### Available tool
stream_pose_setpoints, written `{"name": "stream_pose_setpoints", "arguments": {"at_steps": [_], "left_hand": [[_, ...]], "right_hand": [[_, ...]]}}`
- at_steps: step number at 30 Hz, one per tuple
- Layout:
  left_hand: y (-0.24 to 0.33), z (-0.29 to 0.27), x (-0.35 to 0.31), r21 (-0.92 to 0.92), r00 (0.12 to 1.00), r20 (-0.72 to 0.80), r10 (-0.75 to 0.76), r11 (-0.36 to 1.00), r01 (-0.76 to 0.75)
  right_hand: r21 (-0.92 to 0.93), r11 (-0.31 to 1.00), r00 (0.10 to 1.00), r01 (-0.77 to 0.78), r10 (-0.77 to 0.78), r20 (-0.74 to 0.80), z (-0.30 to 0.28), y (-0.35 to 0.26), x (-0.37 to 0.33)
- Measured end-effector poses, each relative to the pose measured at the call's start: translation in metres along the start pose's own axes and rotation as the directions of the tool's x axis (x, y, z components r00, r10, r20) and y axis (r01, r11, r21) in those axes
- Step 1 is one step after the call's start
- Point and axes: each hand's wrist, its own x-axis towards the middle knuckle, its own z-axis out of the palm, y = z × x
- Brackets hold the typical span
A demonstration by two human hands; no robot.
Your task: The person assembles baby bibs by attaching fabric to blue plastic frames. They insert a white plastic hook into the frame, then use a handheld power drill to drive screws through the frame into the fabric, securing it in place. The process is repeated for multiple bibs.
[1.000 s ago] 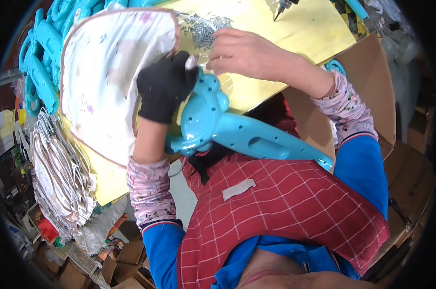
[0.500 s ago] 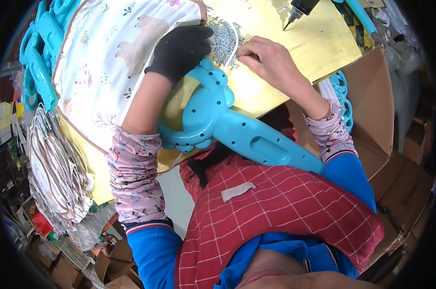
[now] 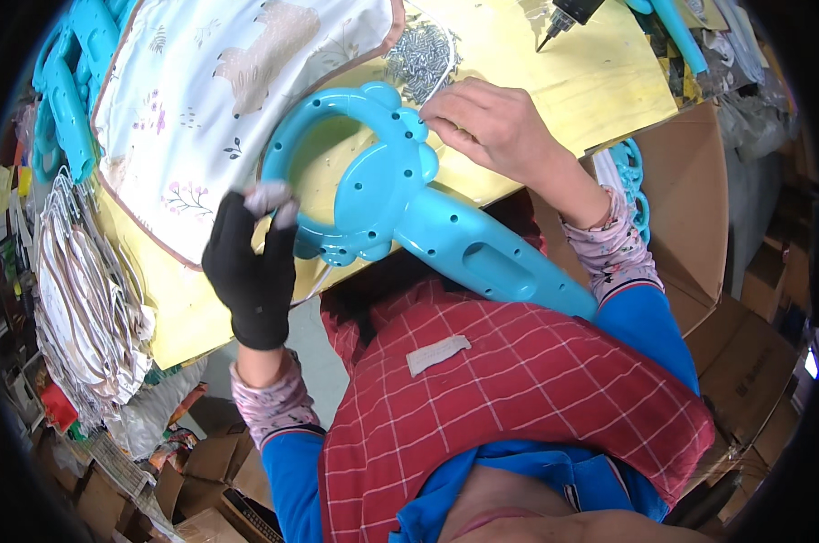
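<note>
A turquoise plastic frame (image 3: 355, 181) with a ring, a scalloped edge and a long handle lies in front of me, dotted with small holes. My right hand (image 3: 495, 127), bare, is at the ring's upper right edge with its fingers pinched together; anything between them is hidden. To the left of the ring, my left hand (image 3: 255, 262) wears a black glove with pale fingertips. Its thumb and fingers curl toward each other, and what they may hold cannot be made out. A white printed cloth (image 3: 192, 109) with brown trim lies partly beside the ring. Small metal screws (image 3: 418, 61) are heaped beyond my right hand.
A power screwdriver (image 3: 568, 20) points down over the yellow tabletop (image 3: 599, 81). More turquoise parts (image 3: 70, 100) are piled at the far left. A stack of trimmed cloths (image 3: 88, 299) hangs off the left edge. An open cardboard box (image 3: 685, 199) stands at the right.
My left hand has moved from the screw heap down and left of the ring. The cloth's folded corner now lies flatter. My right hand has come slightly nearer to the ring's edge.
</note>
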Motion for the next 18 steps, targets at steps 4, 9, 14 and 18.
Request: {"name": "stream_pose_setpoints", "arguments": {"at_steps": [4, 9, 14, 18], "left_hand": [[-0.008, -0.002, -0.066, -0.011, 0.984, -0.066, -0.166, 0.986, 0.166], [-0.007, 0.013, -0.1, 0.148, 0.993, -0.093, -0.068, 0.986, 0.081], [-0.005, 0.023, -0.102, 0.317, 0.999, -0.05, 0.022, 0.949, -0.005], [-0.005, 0.02, -0.105, 0.4, 0.993, 0.051, 0.107, 0.909, -0.118]], "right_hand": [[-0.056, 0.993, 0.995, 0.102, -0.101, 0.007, -0.003, 0.003, 0.005], [0.175, 0.961, 0.883, -0.214, 0.267, -0.386, -0.026, 0.019, 0.004], [0.343, 0.925, 0.777, -0.165, 0.336, -0.533, -0.044, 0.039, 0.001], [0.324, 0.926, 0.759, -0.192, 0.349, -0.549, -0.051, 0.051, -0.005]]}}
